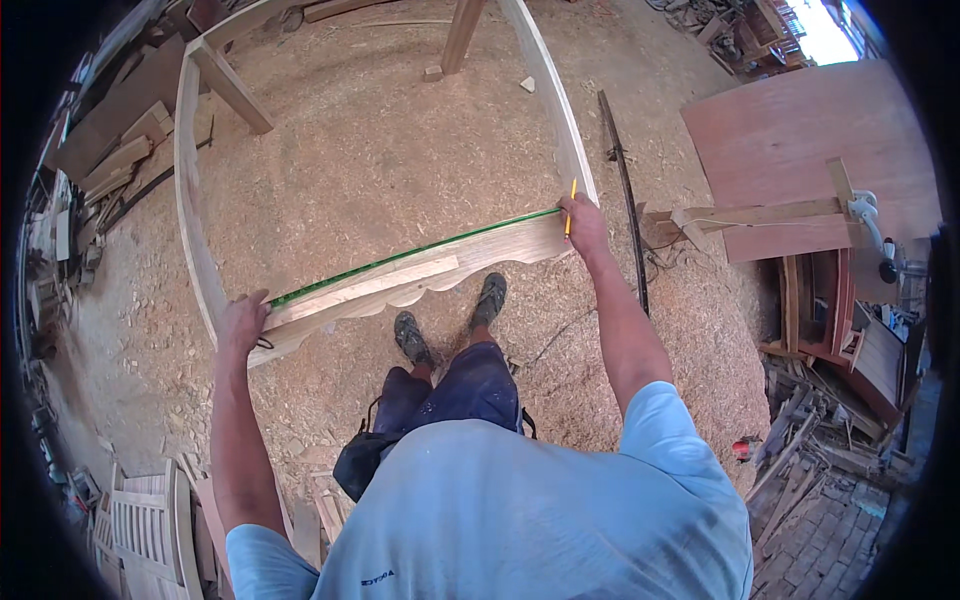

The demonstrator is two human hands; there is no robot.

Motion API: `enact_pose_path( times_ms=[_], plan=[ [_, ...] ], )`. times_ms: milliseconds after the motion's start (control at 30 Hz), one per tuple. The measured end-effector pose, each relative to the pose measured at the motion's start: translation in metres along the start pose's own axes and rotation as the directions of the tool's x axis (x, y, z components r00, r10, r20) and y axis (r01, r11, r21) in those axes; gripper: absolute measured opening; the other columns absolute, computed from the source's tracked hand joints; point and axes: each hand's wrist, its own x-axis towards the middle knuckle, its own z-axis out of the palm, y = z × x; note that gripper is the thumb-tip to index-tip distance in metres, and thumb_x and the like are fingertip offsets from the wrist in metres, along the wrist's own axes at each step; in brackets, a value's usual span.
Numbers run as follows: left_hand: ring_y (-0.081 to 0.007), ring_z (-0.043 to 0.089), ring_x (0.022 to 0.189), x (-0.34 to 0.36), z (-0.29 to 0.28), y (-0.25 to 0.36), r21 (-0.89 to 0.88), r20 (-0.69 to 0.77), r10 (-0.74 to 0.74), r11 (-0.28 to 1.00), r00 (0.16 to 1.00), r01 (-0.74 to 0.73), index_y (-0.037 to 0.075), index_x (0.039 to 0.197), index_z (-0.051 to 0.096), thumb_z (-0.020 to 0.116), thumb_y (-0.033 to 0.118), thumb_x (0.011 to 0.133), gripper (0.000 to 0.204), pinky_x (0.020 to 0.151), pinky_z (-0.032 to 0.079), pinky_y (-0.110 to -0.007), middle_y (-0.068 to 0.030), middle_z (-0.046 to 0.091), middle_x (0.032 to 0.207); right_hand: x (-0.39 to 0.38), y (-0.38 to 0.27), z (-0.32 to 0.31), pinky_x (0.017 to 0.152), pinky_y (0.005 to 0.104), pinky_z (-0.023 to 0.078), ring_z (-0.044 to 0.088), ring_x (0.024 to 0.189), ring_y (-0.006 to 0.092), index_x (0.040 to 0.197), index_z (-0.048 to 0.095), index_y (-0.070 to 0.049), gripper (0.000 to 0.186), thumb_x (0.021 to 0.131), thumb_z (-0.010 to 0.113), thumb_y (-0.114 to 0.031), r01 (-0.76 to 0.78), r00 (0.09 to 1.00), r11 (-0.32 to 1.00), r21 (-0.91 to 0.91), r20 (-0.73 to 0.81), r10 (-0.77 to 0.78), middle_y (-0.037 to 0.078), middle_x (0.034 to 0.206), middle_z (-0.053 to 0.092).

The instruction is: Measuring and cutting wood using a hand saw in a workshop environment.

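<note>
A green tape measure (400,256) stretches along the near rail (500,244) of a pale wooden frame, whose lower edge is scalloped. My left hand (243,322) is closed on the tape at the rail's left corner. A dark loop shows beneath that hand, and any tape case in it is hidden. At the right corner, my right hand (584,222) grips a yellow pencil (570,205), held upright, and its fingers meet the other end of the tape. A lighter wooden strip (375,284) lies along the rail below the tape.
The frame's side rails (556,100) run away from me, with legs (461,38) beneath. A dark metal bar (625,190) lies right of the frame. Farther right are a plywood sheet (800,130) and scrap wood (830,450). Shavings cover the floor, and a thin cable crosses it.
</note>
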Motion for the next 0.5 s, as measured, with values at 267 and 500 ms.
enact_pose_path(
  times_ms=[267, 500],
  plan=[
    [-0.0414, 0.073, 0.098, 0.04, 0.012, 0.112, 0.152, 0.003, 0.067, 0.986, 0.998, -0.067, 0.018, 0.137, 0.072, 0.052, 0.044, 0.107, 0.045, 0.085, 0.056, -0.052, -0.019, 0.077, 0.11, 0.002, -0.001, 0.006, 0.079, 0.0455, 0.052, 0.066, 0.087, 0.0335, 0.104, 0.074, -0.013, 0.015, 0.096, 0.063, -0.018, -0.144, 0.989, 0.974, 0.173, 0.062, 0.135, 0.011, 0.097, 0.063],
    [-0.0416, 0.075, 0.097, 0.072, 0.023, 0.198, 0.149, 0.131, 0.038, 0.987, 0.991, -0.058, 0.014, 0.122, 0.078, 0.054, 0.044, 0.105, 0.043, 0.085, 0.056, -0.053, -0.0181, 0.08, 0.107, -0.005, -0.012, 0.002, 0.078, 0.0458, 0.053, 0.066, 0.087, 0.0346, 0.106, 0.074, -0.012, 0.016, 0.096, 0.062, -0.016, -0.107, 0.994, 0.99, 0.093, -0.027, 0.11, 0.012, 0.097, 0.064]
  ],
)
